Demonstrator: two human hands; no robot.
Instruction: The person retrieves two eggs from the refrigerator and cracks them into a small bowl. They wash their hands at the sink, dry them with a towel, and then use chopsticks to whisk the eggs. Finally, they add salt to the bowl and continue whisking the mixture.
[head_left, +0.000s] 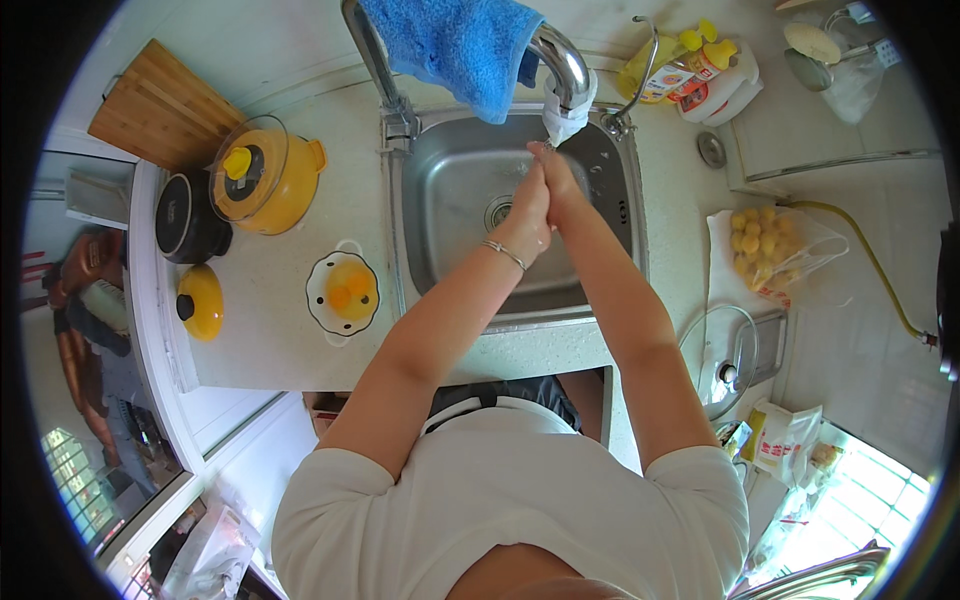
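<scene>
Over the stainless steel sink (450, 225), my left hand (529, 206) and my right hand (559, 176) are pressed together under the chrome faucet (566, 67). A white cloth (564, 116) is wrapped around the spout, just above my fingertips. Both hands look wet, and I see no object between them, though their palms are hidden. A bracelet circles my left wrist. Over the faucet's neck hangs a blue towel (465, 52). Left of the sink, a scalloped bowl (319, 289) holds raw eggs (349, 289).
A yellow pot (289, 187) with a glass lid, a black pot (187, 217), a yellow lid (201, 301) and a wooden cutting board (161, 105) stand at left. At right are bottles (667, 71), a bag of round yellow food (765, 244) and a glass lid (742, 330).
</scene>
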